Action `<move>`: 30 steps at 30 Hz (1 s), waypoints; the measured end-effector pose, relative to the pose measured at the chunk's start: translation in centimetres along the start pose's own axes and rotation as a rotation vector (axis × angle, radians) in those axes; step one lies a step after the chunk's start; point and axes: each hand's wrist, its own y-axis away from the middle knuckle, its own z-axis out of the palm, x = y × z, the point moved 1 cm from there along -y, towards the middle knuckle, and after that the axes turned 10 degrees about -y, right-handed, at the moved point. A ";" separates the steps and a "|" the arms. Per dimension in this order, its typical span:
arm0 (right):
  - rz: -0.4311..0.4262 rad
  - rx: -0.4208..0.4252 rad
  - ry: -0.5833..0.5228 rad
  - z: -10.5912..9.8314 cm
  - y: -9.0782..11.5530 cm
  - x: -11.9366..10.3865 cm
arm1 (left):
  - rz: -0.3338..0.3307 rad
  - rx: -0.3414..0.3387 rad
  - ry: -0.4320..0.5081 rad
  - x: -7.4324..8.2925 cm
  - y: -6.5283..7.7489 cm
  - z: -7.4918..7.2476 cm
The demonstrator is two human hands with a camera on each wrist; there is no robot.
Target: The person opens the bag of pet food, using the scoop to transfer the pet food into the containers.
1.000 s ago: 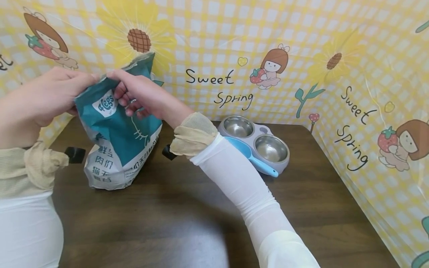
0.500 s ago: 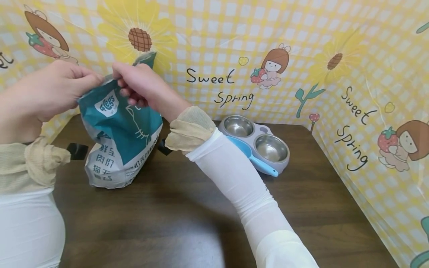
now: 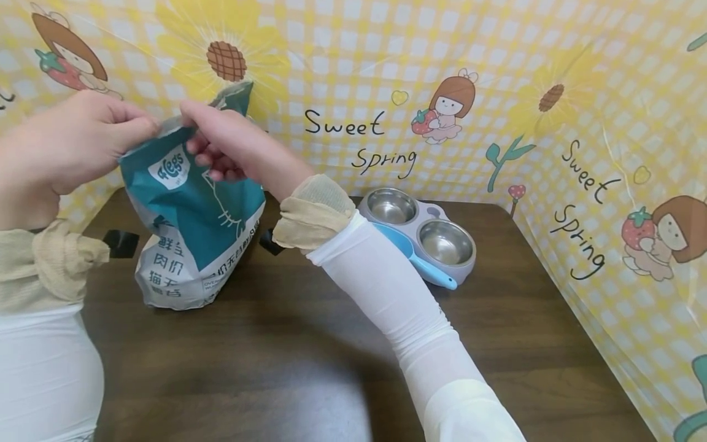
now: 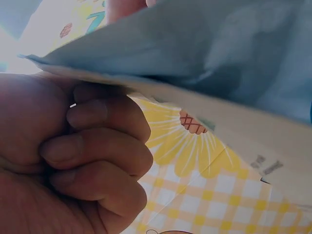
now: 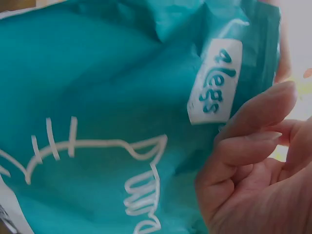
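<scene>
A teal and white cat food bag (image 3: 210,245) with a "4legs" label stands upright on the left of the table, its top edge creased. My left hand (image 3: 83,144) grips the bag's upper left corner; the left wrist view shows its fingers (image 4: 105,151) curled beneath the edge. My right hand (image 3: 232,138) pinches the top edge just to the right, with its other fingers curled in front of the bag. In the right wrist view these fingers (image 5: 253,141) lie beside the label. The bag's contents are hidden.
At the back centre of the brown wooden table (image 3: 309,344) stands a lilac double pet bowl (image 3: 469,270) with two steel dishes. A blue scoop (image 3: 425,270) lies against it, partly behind my right sleeve. A yellow checked, printed cloth (image 3: 342,55) surrounds the back and right side.
My right hand has risen slightly along the bag's top edge, and the gap between the hands has widened a little. The bag has barely shifted; the bowl and scoop stay in place.
</scene>
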 end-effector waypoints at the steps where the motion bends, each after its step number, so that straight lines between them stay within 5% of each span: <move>1: 0.007 -0.006 0.008 0.3 0.1 0.1 | -0.002 -0.001 -0.002 0.1 0.1 0.0; 10: -0.036 -0.089 0.123 1.5 1.0 0.6 | 0.004 0.035 0.041 -0.4 0.2 -0.1; 14: -0.088 -0.090 0.138 1.5 1.2 0.4 | -0.013 0.000 0.046 -0.6 0.3 -0.1; 18: -0.158 -0.089 0.237 1.1 1.0 -0.2 | -0.001 -0.034 -0.030 -0.1 0.5 -0.3; 24: -0.203 -0.071 0.455 0.6 1.0 -1.0 | 0.112 -0.028 -0.306 1.2 0.4 -1.2; 30: -0.188 -0.030 0.544 -0.1 1.2 -1.3 | 0.120 0.046 -0.330 1.0 0.4 -1.5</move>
